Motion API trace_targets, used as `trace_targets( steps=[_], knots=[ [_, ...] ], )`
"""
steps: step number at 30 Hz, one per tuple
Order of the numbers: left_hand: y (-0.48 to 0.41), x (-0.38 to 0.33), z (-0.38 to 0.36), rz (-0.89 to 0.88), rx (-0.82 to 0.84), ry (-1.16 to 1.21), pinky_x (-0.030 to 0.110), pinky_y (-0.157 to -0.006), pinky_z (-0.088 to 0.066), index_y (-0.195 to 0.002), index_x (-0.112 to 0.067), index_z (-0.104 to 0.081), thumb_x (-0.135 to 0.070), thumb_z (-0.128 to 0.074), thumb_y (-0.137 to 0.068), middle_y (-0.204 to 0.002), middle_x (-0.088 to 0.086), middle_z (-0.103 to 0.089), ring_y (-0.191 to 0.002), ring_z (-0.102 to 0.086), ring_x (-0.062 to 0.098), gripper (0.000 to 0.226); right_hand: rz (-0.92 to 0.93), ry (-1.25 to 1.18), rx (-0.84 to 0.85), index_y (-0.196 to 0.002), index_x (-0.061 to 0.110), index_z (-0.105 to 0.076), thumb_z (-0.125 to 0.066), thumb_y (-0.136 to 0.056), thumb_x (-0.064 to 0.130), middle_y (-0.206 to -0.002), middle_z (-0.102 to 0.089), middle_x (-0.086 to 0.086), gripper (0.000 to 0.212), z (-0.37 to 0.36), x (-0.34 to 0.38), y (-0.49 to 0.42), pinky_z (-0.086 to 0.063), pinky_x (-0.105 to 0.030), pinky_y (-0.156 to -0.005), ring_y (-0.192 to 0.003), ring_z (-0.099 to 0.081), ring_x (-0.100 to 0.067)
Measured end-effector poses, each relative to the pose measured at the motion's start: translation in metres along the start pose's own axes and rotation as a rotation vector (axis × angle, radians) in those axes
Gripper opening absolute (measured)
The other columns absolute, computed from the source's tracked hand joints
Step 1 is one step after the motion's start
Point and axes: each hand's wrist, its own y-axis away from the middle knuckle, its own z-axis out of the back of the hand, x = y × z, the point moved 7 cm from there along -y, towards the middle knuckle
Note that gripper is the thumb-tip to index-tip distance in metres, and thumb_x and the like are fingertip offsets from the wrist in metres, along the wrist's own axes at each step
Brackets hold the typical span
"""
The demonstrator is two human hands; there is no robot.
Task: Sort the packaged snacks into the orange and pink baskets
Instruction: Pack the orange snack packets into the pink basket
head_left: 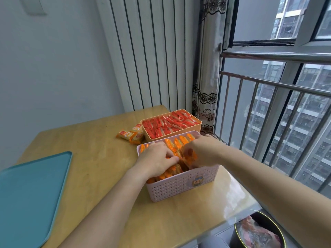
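Observation:
The pink basket (180, 186) stands near the table's right edge, packed with upright orange snack packs (177, 142). Both my hands are inside it. My left hand (157, 158) lies on the packs at the basket's left half, fingers curled down among them. My right hand (200, 151) grips an orange snack pack (189, 157) in the basket's middle. Behind it the orange basket (154, 137) is full of red snack packs (168, 123). Three loose orange packs (131, 134) lie on the table left of the orange basket.
A teal tray (30, 190) lies at the table's left front. The wooden table (93, 154) ends close to a railed window on the right. A bin with a bag (259, 231) sits on the floor at lower right. A radiator stands behind.

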Motion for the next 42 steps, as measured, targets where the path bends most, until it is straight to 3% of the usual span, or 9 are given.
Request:
trace_targets(
  steps=[5,12,16,20,24,27,32,37,42],
  knots=[
    [-0.001,0.004,0.017,0.026,-0.161,0.208,0.031,-0.082,-0.042,-0.084,-0.022,-0.078,-0.040,-0.060,-0.097,-0.087,-0.017,-0.062,-0.090,-0.056,0.006,0.029,-0.015,-0.037,-0.047,-0.134,0.031,-0.053,-0.068,-0.086,0.031,-0.112,-0.069,0.004,0.050,0.001,-0.001,-0.011,-0.043,-0.033,-0.083,-0.106,-0.059,-0.021],
    [-0.005,0.016,0.022,0.081,-0.311,0.394,0.021,-0.070,-0.049,-0.100,-0.028,-0.071,-0.027,-0.058,-0.100,-0.099,-0.011,-0.068,-0.093,-0.063,0.010,0.012,-0.141,-0.702,-0.231,-0.109,0.027,-0.072,-0.068,-0.089,0.027,-0.097,-0.072,0.007,0.020,0.048,-0.048,0.000,-0.063,-0.038,-0.078,-0.088,-0.071,-0.018],
    [-0.009,0.010,0.020,0.058,-0.276,0.478,0.035,-0.081,-0.059,-0.106,-0.031,-0.070,-0.026,-0.057,-0.100,-0.099,-0.014,-0.072,-0.092,-0.067,0.009,0.015,-0.148,-0.846,-0.258,-0.106,0.023,-0.074,-0.067,-0.091,0.019,-0.097,-0.076,-0.004,0.017,0.051,-0.058,0.004,-0.061,-0.042,-0.087,-0.091,-0.073,-0.021],
    [-0.014,-0.005,0.011,0.006,-0.158,0.577,0.028,-0.096,-0.053,-0.122,-0.028,-0.066,-0.026,-0.058,-0.101,-0.114,-0.014,-0.069,-0.109,-0.062,0.000,0.022,-0.107,-0.997,-0.260,-0.108,0.018,-0.072,-0.064,-0.093,0.009,-0.099,-0.075,-0.013,0.019,0.055,-0.052,0.009,-0.063,-0.042,-0.085,-0.089,-0.076,-0.026],
    [-0.014,-0.012,0.008,-0.016,-0.158,0.537,0.019,-0.089,-0.051,-0.122,-0.027,-0.065,-0.019,-0.053,-0.103,-0.114,-0.012,-0.068,-0.110,-0.061,0.004,0.023,-0.079,-0.944,-0.228,-0.110,0.016,-0.070,-0.066,-0.093,0.009,-0.098,-0.074,-0.011,0.019,0.058,-0.046,0.011,-0.064,-0.033,-0.075,-0.083,-0.075,-0.022],
    [-0.014,-0.003,0.009,0.000,-0.185,0.422,0.029,-0.090,-0.054,-0.111,-0.030,-0.067,-0.015,-0.055,-0.100,-0.109,-0.014,-0.069,-0.105,-0.063,0.007,0.022,-0.080,-0.859,-0.151,-0.111,0.015,-0.070,-0.068,-0.091,0.010,-0.095,-0.073,-0.004,0.021,0.050,-0.040,0.013,-0.061,-0.025,-0.068,-0.077,-0.073,-0.011],
    [-0.007,0.003,-0.011,-0.090,0.018,0.103,0.039,-0.106,-0.043,-0.118,-0.042,-0.065,-0.036,-0.067,-0.092,-0.127,-0.014,-0.064,-0.126,-0.050,0.012,0.027,-0.074,-0.708,-0.100,-0.106,0.032,-0.072,-0.077,-0.083,0.023,-0.102,-0.068,0.007,0.026,0.025,-0.028,0.012,-0.062,-0.039,-0.084,-0.090,-0.070,-0.012],
    [-0.004,0.004,-0.011,-0.081,0.051,-0.080,0.046,-0.109,-0.038,-0.126,-0.040,-0.064,-0.046,-0.062,-0.094,-0.131,-0.010,-0.062,-0.128,-0.046,0.018,0.033,-0.054,-0.596,-0.085,-0.110,0.031,-0.071,-0.082,-0.080,0.024,-0.103,-0.069,0.008,0.033,0.023,-0.019,0.013,-0.062,-0.034,-0.080,-0.089,-0.069,-0.011],
    [-0.010,0.005,-0.007,-0.072,-0.059,0.115,0.041,-0.102,-0.049,-0.120,-0.038,-0.064,-0.033,-0.054,-0.095,-0.121,-0.018,-0.066,-0.120,-0.054,0.009,0.027,0.044,-0.401,0.018,-0.106,0.024,-0.076,-0.074,-0.091,0.034,-0.087,-0.067,0.012,0.018,0.003,0.007,0.008,-0.048,-0.026,-0.068,-0.072,-0.058,-0.001]
  ],
)
